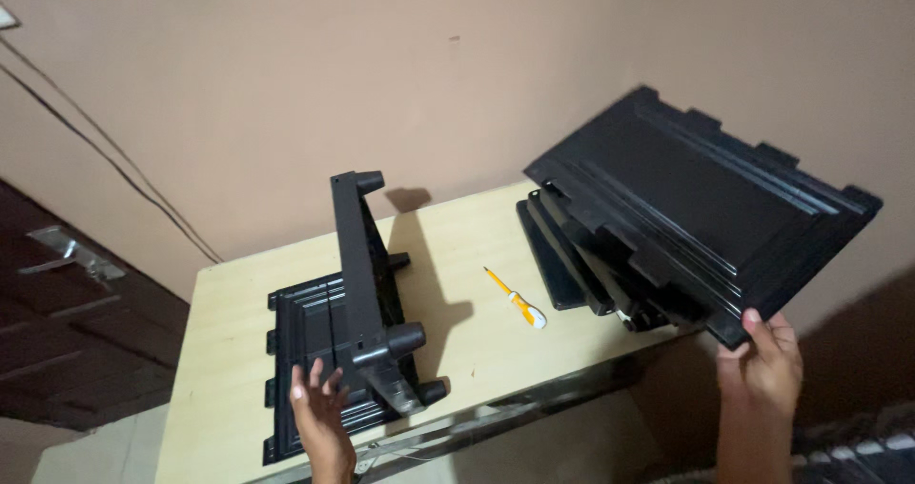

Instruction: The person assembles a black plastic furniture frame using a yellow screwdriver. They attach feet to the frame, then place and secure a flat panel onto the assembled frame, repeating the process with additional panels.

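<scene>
My left hand [319, 413] rests with spread fingers on a flat black plastic panel [305, 336] lying on the pale wooden table [467, 255]. An upright black plastic frame piece [360, 274] with round pegs stands on that panel, just right of my fingers. My right hand [762, 365] grips the lower corner of a large black ribbed panel [705, 198], which is lifted and tilted above the table's right end. Under it, several more black panels [572, 255] lean in a stack.
A yellow-handled screwdriver [515, 298] lies on the table between the two groups of parts. A pinkish wall with thin cables [95, 146] rises behind. A dark wooden door [67, 303] is at the left.
</scene>
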